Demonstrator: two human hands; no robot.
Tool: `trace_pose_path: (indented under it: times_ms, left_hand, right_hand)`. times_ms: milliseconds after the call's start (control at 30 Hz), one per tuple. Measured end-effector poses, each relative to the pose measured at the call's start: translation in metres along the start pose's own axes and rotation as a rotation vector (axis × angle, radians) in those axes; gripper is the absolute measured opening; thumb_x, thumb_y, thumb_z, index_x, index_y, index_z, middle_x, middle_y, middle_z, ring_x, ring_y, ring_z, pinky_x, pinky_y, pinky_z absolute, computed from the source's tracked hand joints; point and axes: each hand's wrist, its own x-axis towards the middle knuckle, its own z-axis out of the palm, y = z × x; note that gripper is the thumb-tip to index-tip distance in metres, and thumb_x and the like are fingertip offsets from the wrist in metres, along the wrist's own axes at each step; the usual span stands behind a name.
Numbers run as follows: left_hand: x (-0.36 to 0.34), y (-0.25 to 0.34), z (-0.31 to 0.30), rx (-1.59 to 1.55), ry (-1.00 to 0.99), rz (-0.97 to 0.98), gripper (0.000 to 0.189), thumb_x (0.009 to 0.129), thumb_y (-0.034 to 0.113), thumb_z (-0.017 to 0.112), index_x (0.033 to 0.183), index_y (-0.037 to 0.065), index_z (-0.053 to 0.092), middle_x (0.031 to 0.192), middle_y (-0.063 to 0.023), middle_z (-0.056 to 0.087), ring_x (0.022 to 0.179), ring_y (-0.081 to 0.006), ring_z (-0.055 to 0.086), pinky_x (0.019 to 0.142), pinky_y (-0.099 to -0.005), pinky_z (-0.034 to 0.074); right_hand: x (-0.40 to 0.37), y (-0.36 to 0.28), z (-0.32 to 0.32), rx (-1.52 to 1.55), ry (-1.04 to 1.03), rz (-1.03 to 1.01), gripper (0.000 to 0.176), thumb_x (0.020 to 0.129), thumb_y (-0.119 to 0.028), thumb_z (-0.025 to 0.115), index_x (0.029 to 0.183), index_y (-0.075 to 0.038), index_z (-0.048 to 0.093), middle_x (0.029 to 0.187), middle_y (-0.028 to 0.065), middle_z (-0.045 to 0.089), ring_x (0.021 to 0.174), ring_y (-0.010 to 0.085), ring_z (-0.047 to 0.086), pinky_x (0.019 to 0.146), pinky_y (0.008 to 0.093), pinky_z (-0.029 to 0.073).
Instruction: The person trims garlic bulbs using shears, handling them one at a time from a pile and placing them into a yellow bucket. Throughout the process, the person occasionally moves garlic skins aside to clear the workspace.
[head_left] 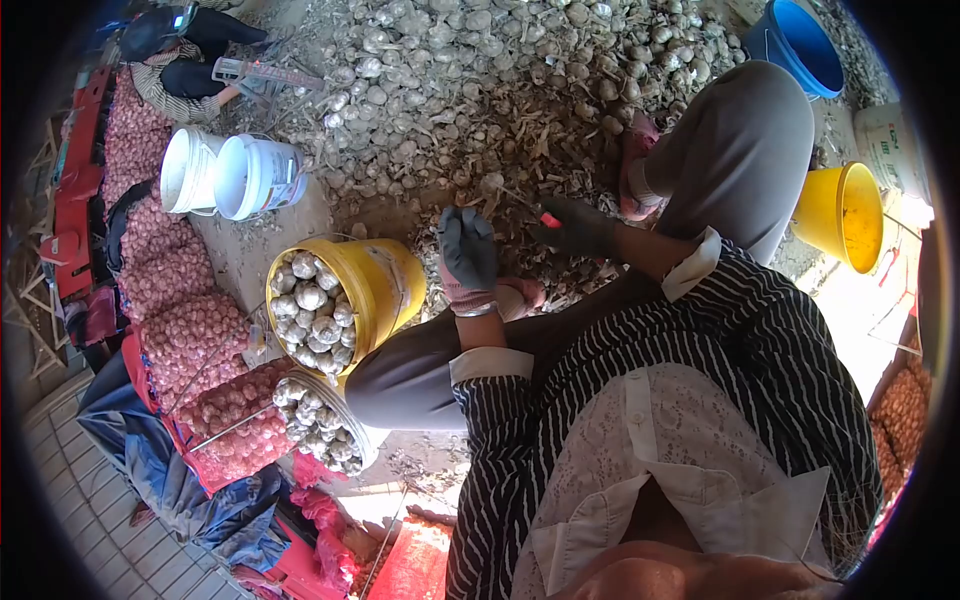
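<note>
Grey-gloved left hand is raised over the knee, back of glove to camera, fingers curled in; cannot tell what, if anything, sits inside the curl. Right hand, also gloved, is closed round a red-handled tool -- only the red end shows, poking toward the left hand; blade or tip not visible. Tool lies between the two hands, at the near edge of the garlic pile, with a loose bulb just above the left fingers.

Judged step: trimming a bulb with the tool. To do it well -- keep the left fingertips behind the cutting end; turn the bulb, not the tool; work close over the lap so scraps drop on the husk litter; the yellow bucket, nearly full of cleaned bulbs, stands just beside the left knee, so a short drop reaches it. A second full bucket sits near it; white buckets and another person are well apart.
</note>
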Motion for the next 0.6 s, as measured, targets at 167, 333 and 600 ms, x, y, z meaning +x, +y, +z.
trace_pose_path:
  times_ms: [167, 333, 600]
  left_hand:
    - [0.008, -0.004, -0.045, 1.653, -0.129, -0.017, 0.021, 0.09, 0.017, 0.056, 0.106, 0.004, 0.06, 0.101, -0.0064, 0.059, 0.096, -0.0217, 0.058, 0.075, -0.0362, 0.049]
    - [0.041, 0.011, -0.112, 2.149, -0.232, -0.235, 0.031, 0.083, 0.032, 0.063, 0.099, 0.005, 0.065, 0.104, -0.0057, 0.064, 0.097, -0.0202, 0.062, 0.079, -0.0339, 0.049]
    - [0.106, 0.0, -0.113, 1.549, 0.658, -0.132, 0.033, 0.083, 0.021, 0.059, 0.11, 0.001, 0.062, 0.105, -0.0139, 0.066, 0.097, -0.031, 0.063, 0.084, -0.0379, 0.048]
  right_hand:
    - [0.004, -0.001, 0.007, 0.53, -0.195, 0.292, 0.03, 0.086, -0.035, 0.064, 0.095, -0.007, 0.06, 0.082, 0.009, 0.063, 0.07, 0.0177, 0.06, 0.061, 0.0339, 0.048]
    - [0.015, 0.011, 0.002, 0.995, -0.059, 0.571, 0.029, 0.086, -0.036, 0.063, 0.088, -0.007, 0.058, 0.071, 0.0051, 0.059, 0.056, 0.0158, 0.055, 0.048, 0.0337, 0.044]
    - [0.038, 0.021, 0.02, 1.026, 0.083, 0.516, 0.03, 0.086, -0.037, 0.064, 0.087, -0.008, 0.057, 0.066, 0.0019, 0.054, 0.055, 0.0143, 0.052, 0.049, 0.0315, 0.044]
